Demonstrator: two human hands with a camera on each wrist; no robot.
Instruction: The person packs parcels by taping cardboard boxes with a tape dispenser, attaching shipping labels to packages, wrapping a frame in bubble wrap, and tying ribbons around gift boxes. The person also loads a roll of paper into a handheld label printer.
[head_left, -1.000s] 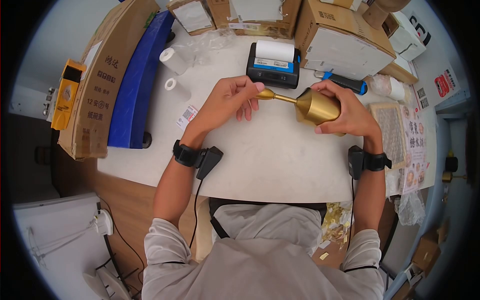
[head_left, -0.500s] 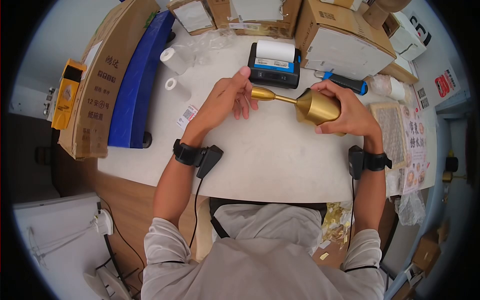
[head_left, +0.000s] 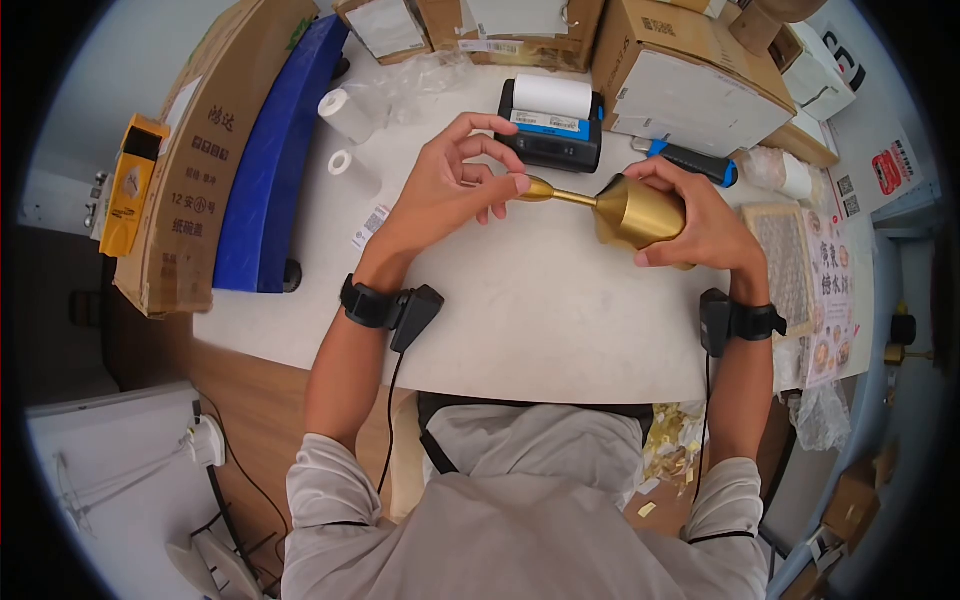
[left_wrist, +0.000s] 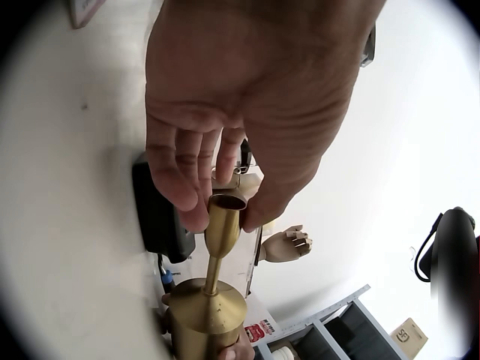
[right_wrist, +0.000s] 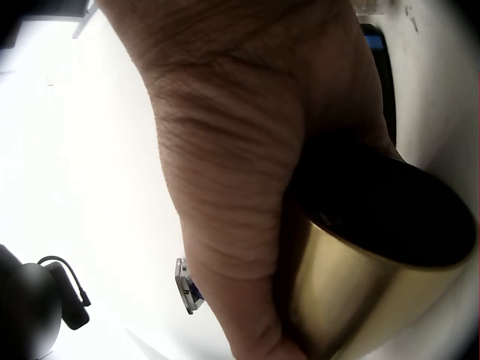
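A gold metal candle holder (head_left: 638, 210) lies sideways over the table, with a wide rounded base, a thin stem and a small hollow cup (left_wrist: 223, 225). My right hand (head_left: 708, 228) grips the wide base, thumb on the near side and fingers over the far side. The dark underside of the base (right_wrist: 390, 202) faces the right wrist camera. At the other end, my left hand (head_left: 430, 200) pinches the cup between thumb and fingertips, near its open rim. Its other fingers are loosely bent.
Behind the hands stands a black label printer (head_left: 550, 140) with a paper roll. A blue-black utility knife (head_left: 690, 160) lies to its right. Two white rolls (head_left: 352, 172) stand at left, near a blue panel (head_left: 270, 190). Cardboard boxes (head_left: 690, 80) line the back.
Half a second ago my left thumb was lifted off the cup; now it is back against it, and the left fingers are more spread. The right hand keeps its grip.
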